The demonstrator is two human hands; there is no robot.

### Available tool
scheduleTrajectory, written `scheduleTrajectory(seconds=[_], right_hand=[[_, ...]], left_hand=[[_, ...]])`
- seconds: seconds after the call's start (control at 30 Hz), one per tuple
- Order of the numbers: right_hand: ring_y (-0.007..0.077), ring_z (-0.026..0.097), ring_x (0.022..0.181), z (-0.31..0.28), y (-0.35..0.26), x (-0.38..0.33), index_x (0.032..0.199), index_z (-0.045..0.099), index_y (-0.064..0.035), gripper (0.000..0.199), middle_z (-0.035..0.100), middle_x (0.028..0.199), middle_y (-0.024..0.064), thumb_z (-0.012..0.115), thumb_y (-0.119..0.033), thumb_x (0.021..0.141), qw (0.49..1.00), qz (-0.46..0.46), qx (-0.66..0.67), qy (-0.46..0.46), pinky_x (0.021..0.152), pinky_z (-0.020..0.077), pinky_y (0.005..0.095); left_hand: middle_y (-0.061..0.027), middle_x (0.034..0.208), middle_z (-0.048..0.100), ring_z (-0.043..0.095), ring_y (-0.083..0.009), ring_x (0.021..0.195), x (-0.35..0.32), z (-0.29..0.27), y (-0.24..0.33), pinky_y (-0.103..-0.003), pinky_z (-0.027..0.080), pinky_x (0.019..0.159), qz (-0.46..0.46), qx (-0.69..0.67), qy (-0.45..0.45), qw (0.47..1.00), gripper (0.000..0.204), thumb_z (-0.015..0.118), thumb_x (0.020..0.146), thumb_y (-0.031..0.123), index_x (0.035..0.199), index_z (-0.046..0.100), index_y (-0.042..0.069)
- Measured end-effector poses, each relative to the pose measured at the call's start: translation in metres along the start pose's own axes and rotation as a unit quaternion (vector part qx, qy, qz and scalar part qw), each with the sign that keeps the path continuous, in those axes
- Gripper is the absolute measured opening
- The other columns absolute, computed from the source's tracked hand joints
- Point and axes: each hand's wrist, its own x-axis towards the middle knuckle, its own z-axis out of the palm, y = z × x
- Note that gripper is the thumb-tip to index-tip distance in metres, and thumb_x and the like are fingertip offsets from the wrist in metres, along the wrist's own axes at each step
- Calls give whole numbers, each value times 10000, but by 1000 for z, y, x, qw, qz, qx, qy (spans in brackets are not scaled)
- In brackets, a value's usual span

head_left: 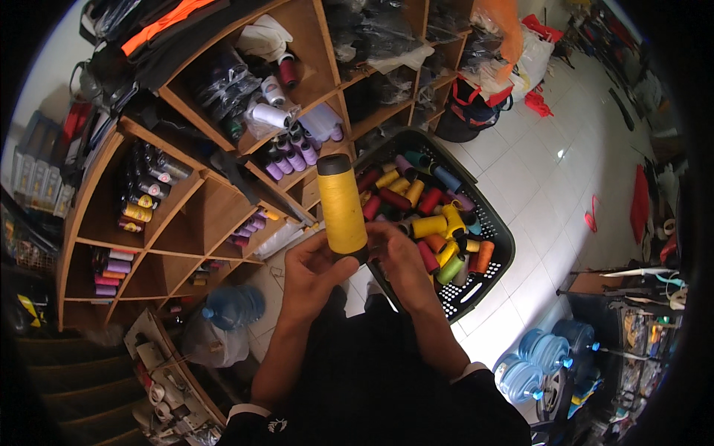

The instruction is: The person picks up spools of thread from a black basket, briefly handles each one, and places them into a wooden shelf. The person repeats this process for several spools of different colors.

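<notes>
A tall spool of yellow thread [343, 208] with dark ends stands nearly upright in front of me. My left hand [316, 271] grips its lower end, thumb across the front. Close against the same end, my right hand [401, 264] has its fingers curled in at the dark base; their tips are partly hidden. Just beyond and to the right sits a dark green plastic basket [500, 230], heaped with thread spools in yellow, red, orange, green, purple and blue.
A wooden shelf unit [204, 212] fills the left and far side, with purple spools [290, 157] in its compartments. Blue water jugs [547, 351] stand at the lower right, another jug [234, 306] at the left. Bags [476, 108] lie past the basket on the white tiled floor [535, 160].
</notes>
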Motion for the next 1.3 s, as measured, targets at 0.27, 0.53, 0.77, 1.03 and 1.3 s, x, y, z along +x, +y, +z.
scheduleTrajectory(seconds=[0.27,0.53,0.77,1.03,1.3], right_hand=[[206,581,827,31,-33,-11,968,628,-29,247,573,900,99,721,-40,739,878,-232,-411,85,743,450,292],[197,599,815,49,-38,-4,969,652,-34,242,600,912,104,720,-36,737,894,-203,-388,93,699,461,288],[114,574,809,45,-30,2,962,664,5,178,600,911,76,689,-3,785,924,-165,-336,81,712,447,220],[147,541,709,42,-26,5,840,606,4,40,556,789,73,626,-23,819,938,-179,-286,80,654,424,263],[196,518,808,-9,-33,0,956,558,-12,158,515,877,103,601,7,806,879,-134,-437,137,719,429,302]], left_hand=[[-86,995,627,600,-145,961,-1,11,-2,-286,465,876,146,149,160,965,380,790,698,-25,966,521,2],[-56,937,583,593,-122,872,-4,8,-11,-259,464,815,227,230,193,926,404,797,684,-16,961,505,12],[-45,892,506,546,-113,807,-6,2,-13,-259,457,741,247,264,210,908,429,855,601,13,875,524,3],[-56,898,500,536,-125,816,-9,1,-10,-257,444,745,280,268,165,907,435,854,581,5,874,533,-1],[-75,909,492,532,-161,847,-11,-2,-6,-297,445,765,299,287,213,885,435,840,581,0,883,526,0]])
